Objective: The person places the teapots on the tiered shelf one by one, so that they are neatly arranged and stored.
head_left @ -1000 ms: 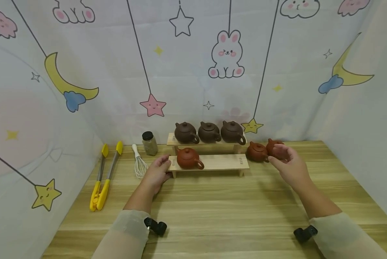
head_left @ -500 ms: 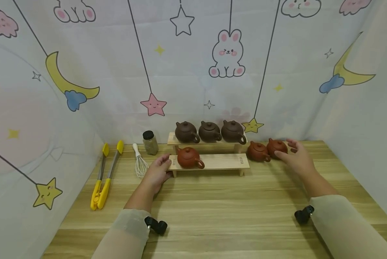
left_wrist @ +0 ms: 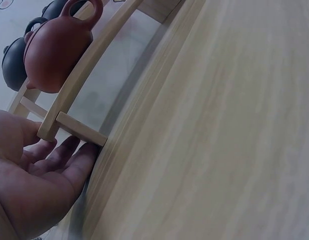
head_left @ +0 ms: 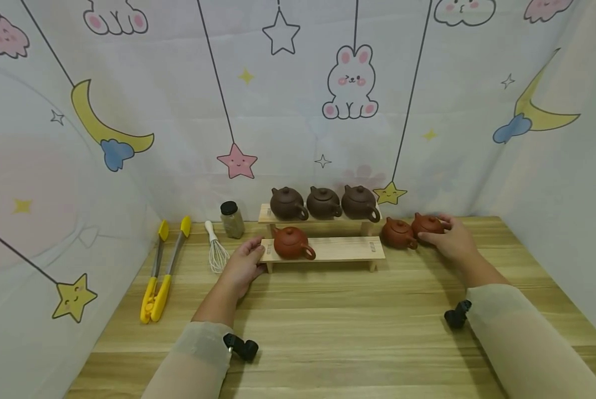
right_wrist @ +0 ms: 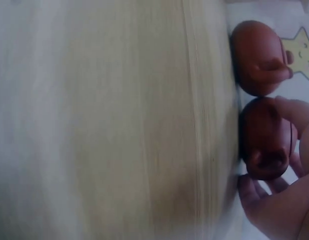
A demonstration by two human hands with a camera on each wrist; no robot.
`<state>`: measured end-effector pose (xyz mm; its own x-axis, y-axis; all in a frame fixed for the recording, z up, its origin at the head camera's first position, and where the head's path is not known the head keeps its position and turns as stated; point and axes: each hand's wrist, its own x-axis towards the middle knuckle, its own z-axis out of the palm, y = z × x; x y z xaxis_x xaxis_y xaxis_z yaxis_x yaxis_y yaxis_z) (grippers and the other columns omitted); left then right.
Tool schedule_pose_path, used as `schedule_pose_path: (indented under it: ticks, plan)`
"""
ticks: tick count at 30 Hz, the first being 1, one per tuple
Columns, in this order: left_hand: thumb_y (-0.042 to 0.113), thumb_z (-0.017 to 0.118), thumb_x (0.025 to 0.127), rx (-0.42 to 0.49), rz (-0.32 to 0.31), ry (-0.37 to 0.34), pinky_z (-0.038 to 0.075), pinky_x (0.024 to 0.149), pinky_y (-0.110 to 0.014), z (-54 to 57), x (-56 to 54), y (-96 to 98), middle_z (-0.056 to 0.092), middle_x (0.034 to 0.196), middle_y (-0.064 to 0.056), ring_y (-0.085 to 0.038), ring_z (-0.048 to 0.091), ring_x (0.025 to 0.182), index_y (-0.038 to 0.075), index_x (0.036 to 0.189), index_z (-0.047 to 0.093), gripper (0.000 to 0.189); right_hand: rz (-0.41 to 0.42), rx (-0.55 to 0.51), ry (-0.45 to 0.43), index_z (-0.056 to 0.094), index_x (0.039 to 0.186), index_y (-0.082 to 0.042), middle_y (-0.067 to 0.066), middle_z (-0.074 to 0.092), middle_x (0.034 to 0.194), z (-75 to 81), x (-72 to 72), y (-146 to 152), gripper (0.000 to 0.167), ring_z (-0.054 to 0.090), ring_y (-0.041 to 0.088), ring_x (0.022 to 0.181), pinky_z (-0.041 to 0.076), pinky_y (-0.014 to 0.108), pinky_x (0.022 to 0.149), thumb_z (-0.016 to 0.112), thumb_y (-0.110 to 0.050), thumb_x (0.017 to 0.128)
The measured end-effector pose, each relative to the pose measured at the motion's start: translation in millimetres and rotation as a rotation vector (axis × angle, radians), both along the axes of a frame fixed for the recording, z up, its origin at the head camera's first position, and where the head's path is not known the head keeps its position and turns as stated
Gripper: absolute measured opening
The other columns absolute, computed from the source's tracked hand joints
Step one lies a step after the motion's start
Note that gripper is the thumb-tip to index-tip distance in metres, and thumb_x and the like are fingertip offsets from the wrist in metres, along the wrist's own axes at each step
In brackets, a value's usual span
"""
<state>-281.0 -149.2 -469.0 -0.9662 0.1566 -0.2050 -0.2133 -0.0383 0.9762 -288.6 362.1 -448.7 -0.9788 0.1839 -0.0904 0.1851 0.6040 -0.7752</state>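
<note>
At the left end of a two-tier wooden stand [head_left: 345, 250], my left hand [head_left: 243, 267] grips the lower shelf. Thumb above and fingers below show around the shelf end and its leg in the left wrist view. A reddish-brown teapot [head_left: 290, 244] sits on that shelf near this hand. My right hand [head_left: 456, 242] holds another reddish-brown teapot [head_left: 425, 223] on the table, right of the stand. In the right wrist view the thumb lies on one side of this teapot [right_wrist: 264, 132], fingers on the other. A similar teapot [head_left: 396, 231] stands close on its left.
Three dark brown teapots [head_left: 322, 203] line the upper shelf. Left of the stand are a jar with a black lid [head_left: 232, 221], a whisk [head_left: 217, 252] and yellow-handled tongs [head_left: 159, 291]. A patterned curtain [head_left: 298, 122] hangs behind the table [head_left: 327, 327].
My right hand has moved from in front of the far-right teapot round to its right side, and now its thumb and fingers close around it. The left hand stays on the stand.
</note>
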Motion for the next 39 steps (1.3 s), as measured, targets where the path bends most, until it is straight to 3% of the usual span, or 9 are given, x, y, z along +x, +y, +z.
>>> schedule_pose_path:
  ticks: [5,11,22,25,27,29,32,39]
  plan:
    - [0.016,0.037,0.118,0.001,0.004,0.0,0.034,0.129,-0.059,-0.2,0.0,-1.0,0.029,0.173,-0.024,-0.042,0.033,0.16,0.002,0.169,0.024,0.055,-0.009,0.008,-0.003,0.022,0.169,-0.002,0.034,0.029,0.17,0.1,-3.4,-4,0.096,0.031,0.055,0.155,0.032,0.07,0.126,0.078,-0.037,0.099]
    - [0.016,0.036,0.118,0.013,0.002,0.003,0.034,0.129,-0.059,-0.8,0.1,-0.6,0.028,0.173,-0.024,-0.042,0.033,0.16,0.001,0.169,0.024,0.055,-0.017,0.007,0.016,0.025,0.168,0.0,0.035,0.029,0.169,-1.0,0.6,-2,0.095,0.032,0.056,0.154,0.033,0.07,0.125,0.077,-0.039,0.099]
    - [0.015,0.037,0.117,0.009,0.009,0.008,0.034,0.129,-0.06,-1.3,-0.6,-0.2,0.029,0.172,-0.025,-0.042,0.034,0.16,0.001,0.169,0.025,0.055,-0.005,-0.021,0.097,0.022,0.17,-0.004,0.03,0.03,0.171,13.4,28.8,-6,0.104,0.036,0.054,0.15,0.043,0.069,0.115,0.077,-0.053,0.096]
    - [0.014,0.038,0.117,0.009,0.01,0.005,0.034,0.129,-0.059,-1.5,-0.5,-0.1,0.029,0.172,-0.025,-0.042,0.034,0.16,0.001,0.169,0.025,0.055,0.013,-0.043,0.12,0.024,0.17,-0.006,0.028,0.032,0.171,17.9,41.1,-12,0.102,0.039,0.052,0.15,0.05,0.058,0.111,0.079,-0.051,0.096]
    - [0.015,0.037,0.117,0.008,0.008,0.005,0.034,0.129,-0.06,-1.7,-0.7,0.1,0.029,0.172,-0.025,-0.042,0.033,0.16,0.0,0.169,0.025,0.055,0.026,-0.043,0.125,0.028,0.169,-0.007,0.027,0.035,0.17,21.3,50.0,-17,0.1,0.041,0.05,0.15,0.055,0.041,0.105,0.08,-0.051,0.095]
    - [0.015,0.037,0.117,0.007,0.009,0.006,0.033,0.129,-0.06,-1.6,-0.8,0.3,0.029,0.172,-0.025,-0.043,0.033,0.16,0.0,0.168,0.025,0.055,0.042,-0.053,0.127,0.031,0.168,-0.008,0.026,0.037,0.169,25.6,58.7,-23,0.098,0.043,0.05,0.15,0.055,0.023,0.095,0.081,-0.05,0.095]
    - [0.015,0.037,0.118,0.005,0.006,0.007,0.033,0.129,-0.06,-1.4,-1.2,0.4,0.029,0.172,-0.025,-0.043,0.033,0.16,0.0,0.168,0.025,0.054,0.072,-0.085,0.123,0.034,0.167,-0.01,0.026,0.039,0.168,31.5,71.3,-33,0.097,0.045,0.05,0.15,0.051,0.007,0.082,0.083,-0.048,0.094]
    - [0.015,0.037,0.118,-0.003,0.006,0.002,0.032,0.129,-0.061,-0.7,-0.4,0.4,0.03,0.172,-0.025,-0.043,0.033,0.16,0.0,0.168,0.025,0.054,0.16,-0.156,0.11,0.034,0.167,-0.011,0.022,0.043,0.164,39.0,95.2,-64,0.095,0.051,0.046,0.145,0.057,0.011,0.086,0.085,-0.042,0.093]
